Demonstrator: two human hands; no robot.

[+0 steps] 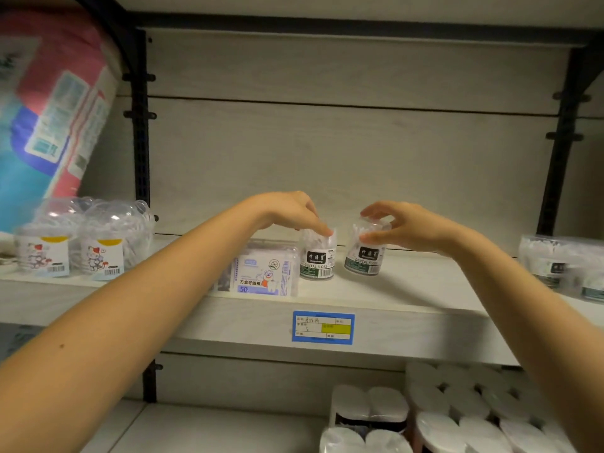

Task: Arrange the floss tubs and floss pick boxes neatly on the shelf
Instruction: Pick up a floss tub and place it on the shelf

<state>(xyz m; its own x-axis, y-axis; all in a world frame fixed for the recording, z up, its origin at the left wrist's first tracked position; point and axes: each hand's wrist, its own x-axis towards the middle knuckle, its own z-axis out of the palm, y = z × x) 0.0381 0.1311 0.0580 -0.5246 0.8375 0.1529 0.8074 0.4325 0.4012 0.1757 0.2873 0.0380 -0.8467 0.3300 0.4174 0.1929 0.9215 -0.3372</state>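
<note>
Two small clear floss tubs with dark labels sit near the middle of the shelf (425, 289), close together but not touching. The left tub (317, 258) stands upright, just beside a flat floss pick box (264, 273) that stands on edge with its printed face to the front. The right tub (365, 253) is tilted, its top leaning to the right and its base seeming barely lifted from the board. The left hand (291, 209) reaches over the left tub, its fingertips curled down and pinching the lid. The right hand (408, 227) grips the right tub by its upper part, thumb in front and fingers arched over the top.

The step in hand looks like lining up these two tubs beside the box. The next move likely calls for setting the right tub flat and upright, label forward, snug against its neighbour, while the left hand steadies the upright one so it does not get knocked over.

Further out, two domed tubs (111, 246) with cartoon labels stand at the left end, and wrapped packs (562, 266) of similar floss lie at the right end. A blue price tag (323, 326) hangs on the shelf edge, with paper rolls (457, 420) below
</note>
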